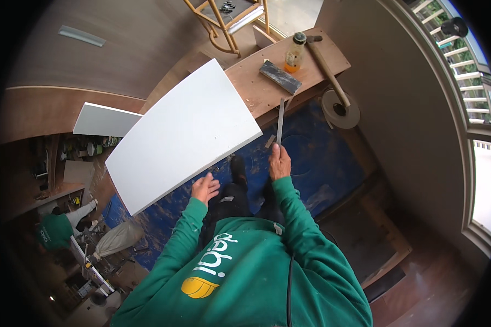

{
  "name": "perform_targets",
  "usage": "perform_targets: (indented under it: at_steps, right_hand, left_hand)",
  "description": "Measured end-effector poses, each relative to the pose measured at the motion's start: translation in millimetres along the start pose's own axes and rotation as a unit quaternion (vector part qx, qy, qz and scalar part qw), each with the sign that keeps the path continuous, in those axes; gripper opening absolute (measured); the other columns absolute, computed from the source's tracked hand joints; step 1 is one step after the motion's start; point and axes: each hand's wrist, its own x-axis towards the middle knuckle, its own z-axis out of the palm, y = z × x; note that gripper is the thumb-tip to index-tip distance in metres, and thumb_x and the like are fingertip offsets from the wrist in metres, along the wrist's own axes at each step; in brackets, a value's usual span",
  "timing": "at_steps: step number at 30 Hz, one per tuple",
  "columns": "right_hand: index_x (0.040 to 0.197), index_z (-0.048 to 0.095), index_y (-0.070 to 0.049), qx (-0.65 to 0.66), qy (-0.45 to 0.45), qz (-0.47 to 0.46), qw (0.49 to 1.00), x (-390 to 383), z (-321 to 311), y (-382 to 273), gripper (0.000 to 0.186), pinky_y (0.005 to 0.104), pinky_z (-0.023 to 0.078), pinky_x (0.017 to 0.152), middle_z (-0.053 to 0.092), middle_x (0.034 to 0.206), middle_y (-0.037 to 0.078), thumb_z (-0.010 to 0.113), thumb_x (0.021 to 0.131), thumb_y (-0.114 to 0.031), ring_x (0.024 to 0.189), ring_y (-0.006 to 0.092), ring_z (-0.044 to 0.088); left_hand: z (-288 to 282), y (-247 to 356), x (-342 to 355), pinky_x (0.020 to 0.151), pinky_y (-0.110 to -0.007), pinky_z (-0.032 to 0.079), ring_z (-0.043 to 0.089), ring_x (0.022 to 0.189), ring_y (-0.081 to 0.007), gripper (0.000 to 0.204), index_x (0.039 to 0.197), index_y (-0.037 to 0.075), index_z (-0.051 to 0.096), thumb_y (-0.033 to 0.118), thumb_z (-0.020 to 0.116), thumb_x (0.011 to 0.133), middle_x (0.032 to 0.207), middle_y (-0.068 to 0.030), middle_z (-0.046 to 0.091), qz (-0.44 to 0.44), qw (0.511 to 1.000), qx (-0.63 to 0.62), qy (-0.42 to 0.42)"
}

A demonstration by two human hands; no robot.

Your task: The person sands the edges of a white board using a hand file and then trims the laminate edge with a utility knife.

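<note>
My right hand (280, 162) is closed around the lower end of a long, flat grey metal file (280, 122), which points away from me toward the workbench (245, 82). My fingers cover its grip. Across the bench lies a large white board (185, 136) with one curved side; its straight near edge faces me. My left hand (205, 188) hovers just in front of that edge, fingers apart and holding nothing. Right of the board, a dark sanding block (280, 77) rests on the bench beside a glass jar (294, 53) of orange contents and a wooden-handled hammer (328, 71).
A smaller white panel (105, 120) sticks out behind the board at left. A roll of white edging tape (341, 109) is beside the bench end. Blue, dusty sheeting (316, 158) covers the floor. A co-worker in green (55, 231) bends among tools at lower left.
</note>
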Motion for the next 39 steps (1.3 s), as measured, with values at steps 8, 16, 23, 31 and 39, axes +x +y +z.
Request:
perform_targets:
  at_steps: [8,16,23,31,39]
  right_hand:
    - [0.088,0.059,0.0,-0.036,-0.091,0.037,0.995,-52,-16,3,0.044,0.0457,0.047,0.068,0.062,0.075,0.021,0.037,0.102,-0.036,0.071,0.041,0.062]
    - [0.094,0.053,-0.001,-0.121,-0.107,0.052,0.986,-66,-2,-29,0.032,0.0565,0.043,0.069,0.062,0.081,0.029,0.04,0.102,-0.03,0.083,0.0515,0.057]
    - [0.088,0.053,0.0,-0.094,-0.097,0.074,0.988,-72,-12,-31,0.033,0.057,0.043,0.068,0.062,0.08,0.029,0.043,0.101,-0.028,0.08,0.0518,0.057]
    - [0.087,0.055,0.0,-0.092,-0.091,0.07,0.989,-70,2,-34,0.033,0.0539,0.045,0.068,0.063,0.079,0.026,0.042,0.102,-0.027,0.08,0.0497,0.059]
    - [0.084,0.053,0.0,-0.096,-0.055,0.028,0.993,-47,4,-21,0.032,0.0556,0.045,0.063,0.063,0.075,0.025,0.044,0.101,-0.025,0.075,0.0496,0.06]
  left_hand:
    - [101,155,54,0.107,-0.049,0.035,0.045,0.127,-0.0349,0.059,0.132,0.003,0.049,0.035,0.07,0.086,0.137,-0.0187,0.049,0.497,0.744,0.387,0.221]
    - [134,158,109,0.115,-0.061,0.006,0.008,0.147,-0.0387,0.084,0.153,0.014,0.019,0.063,0.046,0.091,0.16,-0.0151,0.014,0.407,0.62,0.586,0.327]
    - [130,161,110,0.115,-0.061,0.005,0.008,0.147,-0.0382,0.084,0.154,0.014,0.019,0.063,0.046,0.091,0.16,-0.0145,0.014,0.405,0.624,0.581,0.33]
    - [126,159,107,0.115,-0.061,0.006,0.008,0.147,-0.0377,0.084,0.153,0.014,0.02,0.063,0.047,0.09,0.159,-0.0145,0.016,0.399,0.631,0.578,0.329]
    - [128,161,109,0.115,-0.061,0.007,0.009,0.147,-0.0377,0.083,0.153,0.014,0.021,0.063,0.047,0.091,0.159,-0.0149,0.017,0.403,0.627,0.577,0.332]
